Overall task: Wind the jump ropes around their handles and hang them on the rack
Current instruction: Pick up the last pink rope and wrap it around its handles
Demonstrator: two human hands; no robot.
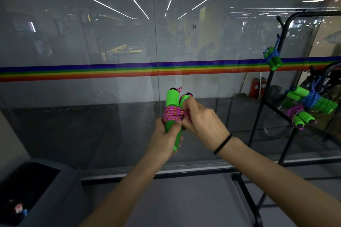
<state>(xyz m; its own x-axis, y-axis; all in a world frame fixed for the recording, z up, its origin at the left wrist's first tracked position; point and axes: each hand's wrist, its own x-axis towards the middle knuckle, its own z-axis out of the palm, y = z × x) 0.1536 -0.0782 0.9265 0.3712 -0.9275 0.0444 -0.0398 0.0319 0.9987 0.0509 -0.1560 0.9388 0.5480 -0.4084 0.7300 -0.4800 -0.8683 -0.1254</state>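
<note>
Jump rope handles (172, 108), two green foam ones held side by side and upright, sit in the middle of the view in front of a glass wall (92, 42) crossed by a rainbow stripe (73, 73). Pink-and-orange cord (173, 114) is wound around their middle in several turns. The left hand (166, 140) has its grip closed around the lower part of the handles, thumb pressed just under the windings. The right hand (201, 121) has its grip pinched on the cord at the right side of the bundle, with the forefinger reaching up along the right handle; a black band (222, 143) circles that wrist.

To the right stands a black metal rack (271, 83). A wound rope with blue cord (273, 59) hangs high on its upright. Lower and further right hang another blue-corded bundle (311, 99) and, just below it, a purple-corded bundle (300, 118). A dark bin (46, 190) sits at the near left.
</note>
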